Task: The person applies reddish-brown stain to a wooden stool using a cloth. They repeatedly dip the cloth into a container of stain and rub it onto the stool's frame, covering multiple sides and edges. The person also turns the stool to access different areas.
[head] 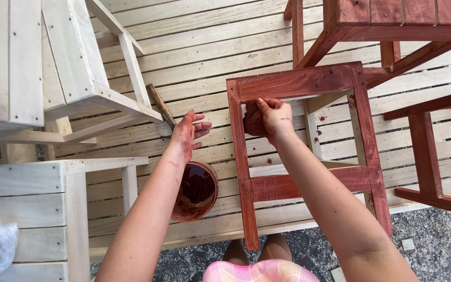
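the right hand (276, 118) is clamped on a stain-soaked rag (253, 121), pressing it to the inner side of the red-stained wooden stool frame (293, 83) lying on the slatted pallet floor (210, 57); the left hand (188, 133), stained red, hangs open with fingers spread above the round pot of dark red stain (197, 190); unpainted pale wooden furniture (37, 78) stands to the left

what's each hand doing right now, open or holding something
Left hand: open, fingers spread, stained red, holding nothing, above the stain pot.
Right hand: closed on a stained rag, pressed to the red wooden frame.
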`<state>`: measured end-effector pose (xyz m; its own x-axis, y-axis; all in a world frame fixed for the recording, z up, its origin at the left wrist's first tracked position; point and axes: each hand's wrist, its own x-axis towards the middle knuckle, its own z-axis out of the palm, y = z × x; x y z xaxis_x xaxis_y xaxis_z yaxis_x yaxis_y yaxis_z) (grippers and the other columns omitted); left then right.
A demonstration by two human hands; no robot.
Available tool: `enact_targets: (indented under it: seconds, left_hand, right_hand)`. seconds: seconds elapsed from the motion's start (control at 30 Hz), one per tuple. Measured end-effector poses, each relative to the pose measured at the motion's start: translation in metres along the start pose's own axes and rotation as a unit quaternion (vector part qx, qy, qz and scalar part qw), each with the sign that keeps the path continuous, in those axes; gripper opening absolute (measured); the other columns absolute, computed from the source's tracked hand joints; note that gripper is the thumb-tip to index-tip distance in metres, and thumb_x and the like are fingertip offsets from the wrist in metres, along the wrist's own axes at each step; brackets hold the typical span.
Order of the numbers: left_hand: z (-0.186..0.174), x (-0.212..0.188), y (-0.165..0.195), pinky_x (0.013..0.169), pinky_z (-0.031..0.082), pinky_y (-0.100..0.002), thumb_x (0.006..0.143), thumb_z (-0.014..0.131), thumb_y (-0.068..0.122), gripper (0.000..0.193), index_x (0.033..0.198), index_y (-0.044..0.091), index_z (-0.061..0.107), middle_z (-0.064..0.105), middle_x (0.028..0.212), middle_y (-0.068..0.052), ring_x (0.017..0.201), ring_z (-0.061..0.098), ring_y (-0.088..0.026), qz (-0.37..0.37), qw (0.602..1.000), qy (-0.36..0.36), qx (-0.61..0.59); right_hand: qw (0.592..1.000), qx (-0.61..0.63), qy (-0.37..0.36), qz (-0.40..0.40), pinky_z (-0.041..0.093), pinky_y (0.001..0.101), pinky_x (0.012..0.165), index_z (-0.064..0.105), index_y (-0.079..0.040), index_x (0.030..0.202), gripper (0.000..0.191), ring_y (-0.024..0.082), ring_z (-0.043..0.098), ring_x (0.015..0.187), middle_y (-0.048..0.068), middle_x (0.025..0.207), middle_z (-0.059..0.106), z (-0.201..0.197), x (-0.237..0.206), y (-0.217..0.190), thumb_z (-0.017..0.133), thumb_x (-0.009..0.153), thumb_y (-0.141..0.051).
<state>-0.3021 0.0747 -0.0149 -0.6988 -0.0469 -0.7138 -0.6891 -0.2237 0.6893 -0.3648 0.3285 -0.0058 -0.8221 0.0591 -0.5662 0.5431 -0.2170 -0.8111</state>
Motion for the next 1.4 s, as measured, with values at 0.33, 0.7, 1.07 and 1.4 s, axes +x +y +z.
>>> enact_targets:
  seconds: [0.33, 0.7, 1.07, 1.4]
  left_hand:
    - [-0.005, -0.009, 0.0, 0.103, 0.036, -0.058, 0.096, 0.037, 0.064, 0.065, 0.135, 0.017, 0.06, 0.073, 0.117, -0.002, 0.115, 0.062, -0.021, -0.004, 1.0, 0.01, -0.013]
    - [0.03, -0.026, 0.0, 0.104, 0.036, -0.057, 0.096, 0.038, 0.064, 0.063, 0.133, 0.018, 0.062, 0.073, 0.115, -0.002, 0.113, 0.063, -0.019, 0.005, 1.0, -0.008, -0.001]
    - [0.035, -0.04, -0.002, 0.104, 0.035, -0.058, 0.095, 0.039, 0.064, 0.063, 0.131, 0.018, 0.062, 0.073, 0.116, -0.001, 0.114, 0.063, -0.02, 0.0, 1.0, 0.004, 0.012]
    - [0.001, -0.054, 0.009, 0.105, 0.034, -0.057, 0.097, 0.038, 0.064, 0.064, 0.133, 0.017, 0.06, 0.072, 0.12, -0.003, 0.116, 0.062, -0.021, 0.028, 1.0, 0.012, -0.006]
  right_hand:
    - [0.956, -0.261, -0.129, 0.026, 0.061, 0.0297, 0.067, 0.064, -0.009, 0.136, 0.038, 0.012, 0.068, 0.076, 0.007, 0.1, 0.076, 0.005, -0.036, 0.011, 0.06, 0.099, -0.014]
    - [0.822, -0.469, -0.265, -0.186, 0.059, 0.0315, 0.076, 0.077, -0.01, 0.114, 0.021, 0.019, 0.069, 0.087, 0.008, 0.107, 0.078, -0.055, -0.095, 0.026, 0.071, 0.094, -0.01]
    - [0.661, -0.597, -0.406, -0.207, 0.052, 0.036, 0.089, 0.082, -0.024, 0.114, 0.056, 0.024, 0.069, 0.107, -0.002, 0.12, 0.078, -0.061, -0.084, 0.008, 0.064, 0.075, 0.011]
    - [0.842, -0.408, -0.345, -0.073, 0.057, 0.0348, 0.08, 0.074, -0.013, 0.121, 0.038, 0.019, 0.074, 0.099, 0.006, 0.113, 0.08, -0.04, -0.047, -0.046, 0.054, 0.092, 0.001]
